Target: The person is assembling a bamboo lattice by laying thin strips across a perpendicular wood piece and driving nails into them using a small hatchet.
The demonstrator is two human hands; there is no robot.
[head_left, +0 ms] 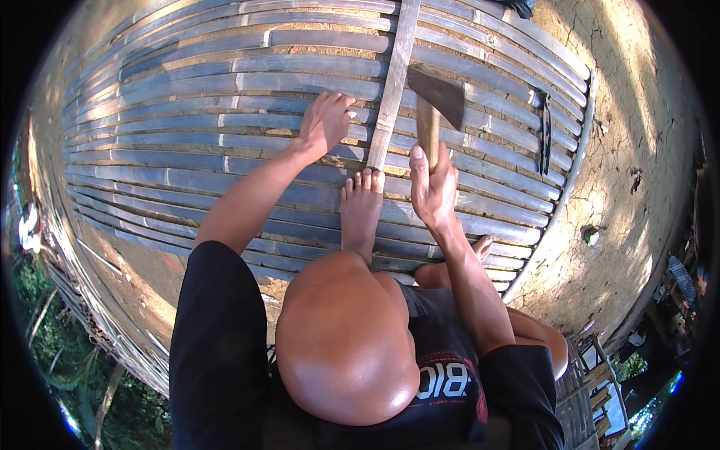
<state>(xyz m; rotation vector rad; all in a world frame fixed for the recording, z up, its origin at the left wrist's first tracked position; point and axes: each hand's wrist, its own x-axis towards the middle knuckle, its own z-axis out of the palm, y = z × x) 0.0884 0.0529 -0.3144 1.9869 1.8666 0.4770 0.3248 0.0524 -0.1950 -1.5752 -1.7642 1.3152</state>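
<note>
My right hand [435, 187] is closed round the wooden handle of a hatchet [439, 94], thumb along the handle. Its broad dark metal head is raised over the bamboo slats [300, 82], right of a long flat bamboo strip [393, 90]. That strip lies crosswise over the slats, and the toes of my foot [361, 214] rest at its near end. Left of the strip, my left hand [327, 124] is over the slats, fingers loosely bent and thumb apart from them. Nothing shows in it, though its palm side is hidden.
A dark, narrow object [546, 133], perhaps a sheath, lies on the slats at the right. A curved pole [577, 169] edges the slats there, with cracked bare earth [622, 172] beyond. Bundled thin sticks [105, 330] and green plants are at the lower left.
</note>
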